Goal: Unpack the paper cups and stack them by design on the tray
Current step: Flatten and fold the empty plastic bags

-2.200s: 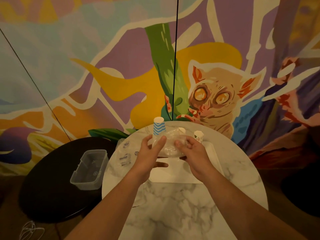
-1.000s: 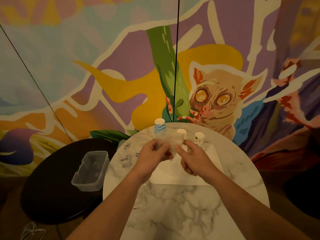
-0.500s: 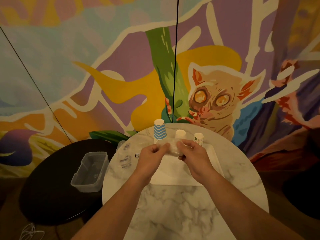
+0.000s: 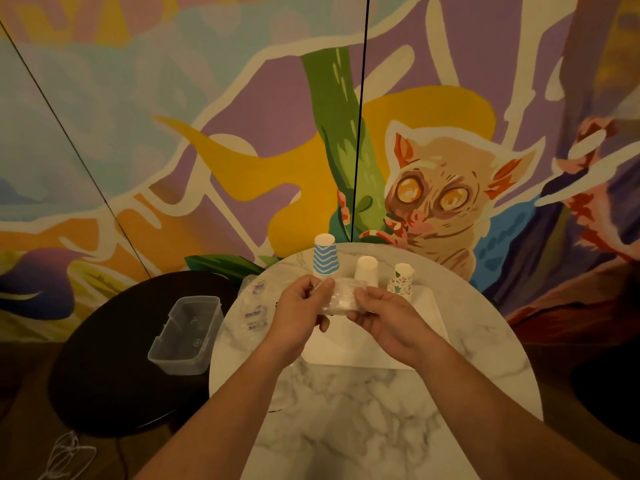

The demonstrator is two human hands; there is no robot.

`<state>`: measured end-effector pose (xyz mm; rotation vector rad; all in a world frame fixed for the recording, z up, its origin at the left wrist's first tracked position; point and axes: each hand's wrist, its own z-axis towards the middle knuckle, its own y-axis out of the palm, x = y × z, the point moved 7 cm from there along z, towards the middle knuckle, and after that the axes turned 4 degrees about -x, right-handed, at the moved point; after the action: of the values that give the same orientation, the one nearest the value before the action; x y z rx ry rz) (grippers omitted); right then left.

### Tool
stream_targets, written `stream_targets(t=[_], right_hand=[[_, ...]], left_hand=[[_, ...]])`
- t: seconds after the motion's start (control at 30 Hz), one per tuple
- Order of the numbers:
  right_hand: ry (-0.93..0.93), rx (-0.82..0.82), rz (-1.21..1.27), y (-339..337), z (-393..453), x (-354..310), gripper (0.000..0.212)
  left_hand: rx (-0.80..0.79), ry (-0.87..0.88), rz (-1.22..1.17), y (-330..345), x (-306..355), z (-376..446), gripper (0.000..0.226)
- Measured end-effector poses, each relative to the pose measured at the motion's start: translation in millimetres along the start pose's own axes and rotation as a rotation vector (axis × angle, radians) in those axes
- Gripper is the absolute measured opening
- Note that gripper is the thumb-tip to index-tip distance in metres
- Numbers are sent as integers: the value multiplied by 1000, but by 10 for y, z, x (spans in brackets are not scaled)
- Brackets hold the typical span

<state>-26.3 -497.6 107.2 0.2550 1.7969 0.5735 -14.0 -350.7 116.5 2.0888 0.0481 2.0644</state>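
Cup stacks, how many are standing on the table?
3: blue zigzag stack on the left, plain white stack in the middle, floral stack on the right. The hands may hide more.

Dark print on the clear plastic bags (image 4: 255, 308) is too blurred to read.

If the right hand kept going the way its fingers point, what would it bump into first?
Probably the crumpled plastic wrapper it already pinches; beyond that, the left hand gripping the other end. The right hand points leftward and slightly away, though depth is hard to judge.
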Motion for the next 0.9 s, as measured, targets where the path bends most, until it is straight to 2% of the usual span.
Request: stream_targets(t=[0.1,0.17,0.23,0.3,0.33,0.4,0.47,0.57,0.63,0.73,0.8,0.9], right_hand=[[71,-90,53,55,23,106,27],[66,-94,21,87,69,186,27],[-11,-6,-81,91,146,241,18],[-123,144,-276,98,204,259,12],[-167,206,-371,122,226,281,12],[-208,242,-467,236,278,382,10],[-180,159,-524,438,345,561,11],[-112,-63,-618,821,439,873,20],[-94,-175,-687,1048,497,1046,23],[-63,-316,-811,1369,575,1331,23],[-53,-328,-855,1532,640,1553,23],[13,-84,-810,1588,765,1863,36]], left_hand=[[-14,-54,40,-134,-120,-27,27],[39,-72,148,-257,-162,-54,26],[203,-22,314,-449,-162,-103,21],[396,75,383,-676,-108,-213,24],[438,120,379,-761,-96,-269,25],[386,141,338,-845,-139,-336,20],[267,68,264,-884,-246,-381,13],[191,28,299,-1141,-350,-451,38],[149,33,351,-1373,-385,-519,38],[203,24,375,-1765,-459,-672,30],[301,16,327,-2008,-528,-798,26],[481,-29,213,-2345,-715,-994,21]])
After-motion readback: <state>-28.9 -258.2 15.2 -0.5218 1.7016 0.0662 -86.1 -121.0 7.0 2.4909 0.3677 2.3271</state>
